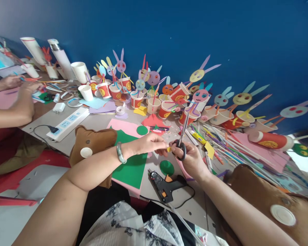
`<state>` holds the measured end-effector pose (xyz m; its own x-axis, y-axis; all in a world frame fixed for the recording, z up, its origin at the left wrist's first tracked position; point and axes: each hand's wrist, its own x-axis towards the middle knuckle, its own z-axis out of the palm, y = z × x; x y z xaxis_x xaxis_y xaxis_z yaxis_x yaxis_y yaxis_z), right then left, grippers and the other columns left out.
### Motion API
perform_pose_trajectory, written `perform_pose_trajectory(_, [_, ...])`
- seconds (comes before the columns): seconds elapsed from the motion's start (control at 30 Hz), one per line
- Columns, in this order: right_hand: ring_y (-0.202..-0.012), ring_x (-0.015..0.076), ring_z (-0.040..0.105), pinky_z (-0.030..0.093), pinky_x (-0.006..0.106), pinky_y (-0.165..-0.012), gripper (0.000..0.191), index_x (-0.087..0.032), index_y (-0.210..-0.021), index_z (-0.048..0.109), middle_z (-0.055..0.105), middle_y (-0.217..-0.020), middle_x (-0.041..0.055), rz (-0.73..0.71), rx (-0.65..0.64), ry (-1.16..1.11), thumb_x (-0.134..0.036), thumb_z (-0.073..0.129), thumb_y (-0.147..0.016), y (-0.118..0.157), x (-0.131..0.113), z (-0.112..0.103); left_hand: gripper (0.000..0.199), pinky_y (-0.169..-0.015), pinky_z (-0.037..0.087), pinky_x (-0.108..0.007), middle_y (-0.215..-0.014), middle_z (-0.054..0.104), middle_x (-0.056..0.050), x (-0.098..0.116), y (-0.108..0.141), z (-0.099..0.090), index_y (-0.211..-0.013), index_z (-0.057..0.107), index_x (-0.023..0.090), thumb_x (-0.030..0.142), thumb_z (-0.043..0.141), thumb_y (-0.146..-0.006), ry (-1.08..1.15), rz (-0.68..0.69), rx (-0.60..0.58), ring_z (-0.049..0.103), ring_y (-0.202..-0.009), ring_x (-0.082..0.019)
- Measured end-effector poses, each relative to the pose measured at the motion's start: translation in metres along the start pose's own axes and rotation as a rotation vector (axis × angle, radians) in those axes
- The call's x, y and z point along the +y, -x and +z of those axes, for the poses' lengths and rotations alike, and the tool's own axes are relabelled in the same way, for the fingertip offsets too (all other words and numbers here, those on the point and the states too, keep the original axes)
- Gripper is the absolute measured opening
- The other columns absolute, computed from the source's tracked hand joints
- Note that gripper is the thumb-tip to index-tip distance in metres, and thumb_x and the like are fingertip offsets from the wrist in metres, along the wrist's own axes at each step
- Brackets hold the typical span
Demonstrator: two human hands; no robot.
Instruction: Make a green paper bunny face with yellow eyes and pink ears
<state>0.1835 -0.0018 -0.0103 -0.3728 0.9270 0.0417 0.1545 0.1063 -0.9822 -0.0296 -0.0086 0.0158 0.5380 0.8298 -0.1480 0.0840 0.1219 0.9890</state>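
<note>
So the scissors (pixel 182 145) are in the right hand (pixel 191 160), blades up, fingers in the handles; left hand (pixel 154 143) is just beside it, pinching a tiny yellow scrap (pixel 168 149); below them on the surface (pixel 147 189), a glue gun (pixel 166 186) and green circle (pixel 166 168).

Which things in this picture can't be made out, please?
All in the head view:
- Small yellow piece: shape unclear, too small and partly covered by fingers.
- Left hand: whether it grips that piece, hidden by its own fingers.
- Neighbour's forearm: its owner's head, beyond the left edge.
- Rightmost rabbit: one ear tip, cut off by the right edge.
</note>
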Motion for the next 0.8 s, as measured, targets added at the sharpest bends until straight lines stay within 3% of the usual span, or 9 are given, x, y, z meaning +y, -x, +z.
perform_pose_trajectory(0.13, [-0.067,0.0149,0.050,0.044,0.031,-0.068,0.025,-0.021,-0.081,0.067,0.058,-0.071,-0.0003,0.024,0.010,-0.019,-0.045,0.072,-0.082,0.0006,-0.0016,0.0008,0.017,-0.058,0.046,-0.020,-0.079,0.074,-0.005,-0.0022,-0.0042,0.0001,-0.085,0.073,0.012,0.028,0.076,-0.080,-0.056,0.068,-0.025,0.064,-0.066,-0.010])
perform_pose_trajectory(0.43, [-0.063,0.0142,0.044,0.038,0.029,-0.060,0.026,-0.021,-0.082,0.066,0.052,-0.067,-0.0008,0.029,-0.014,0.047,-0.047,0.069,-0.084,0.0006,0.0025,-0.0014,0.016,-0.063,0.051,-0.019,-0.076,0.074,-0.006,0.0068,0.0013,0.0029,-0.081,0.070,0.013,0.028,0.069,-0.087,0.084,-0.005,0.070,0.069,-0.075,-0.012])
perform_pose_trajectory(0.53, [-0.062,0.0145,0.044,0.038,0.029,-0.059,0.028,-0.021,-0.081,0.065,0.053,-0.067,-0.0006,0.027,-0.021,0.070,-0.048,0.068,-0.085,0.0005,0.0035,-0.0021,0.025,-0.066,0.052,-0.021,-0.075,0.074,-0.006,0.0063,0.0015,0.0020,-0.080,0.070,0.013,0.034,0.064,-0.092,0.132,0.015,0.091,0.069,-0.074,-0.012])
perform_pose_trajectory(0.7, [-0.061,0.0148,0.045,0.039,0.030,-0.059,0.029,-0.021,-0.079,0.064,0.052,-0.065,-0.0007,-0.003,-0.006,0.077,-0.050,0.068,-0.085,0.0010,0.0006,0.0004,0.023,-0.066,0.053,-0.020,-0.074,0.073,-0.004,0.0017,-0.0026,0.0020,-0.081,0.071,0.012,0.033,0.080,-0.079,0.073,0.054,0.038,0.065,-0.068,-0.009])
perform_pose_trajectory(0.8, [-0.061,0.0142,0.044,0.039,0.029,-0.059,0.027,-0.021,-0.079,0.064,0.051,-0.065,-0.0009,0.014,0.006,0.058,-0.047,0.069,-0.084,0.0009,-0.0006,0.0013,0.016,-0.064,0.053,-0.019,-0.072,0.072,-0.003,0.0035,-0.0027,0.0029,-0.080,0.069,0.012,0.025,0.078,-0.080,0.100,0.026,0.064,0.066,-0.068,-0.009])
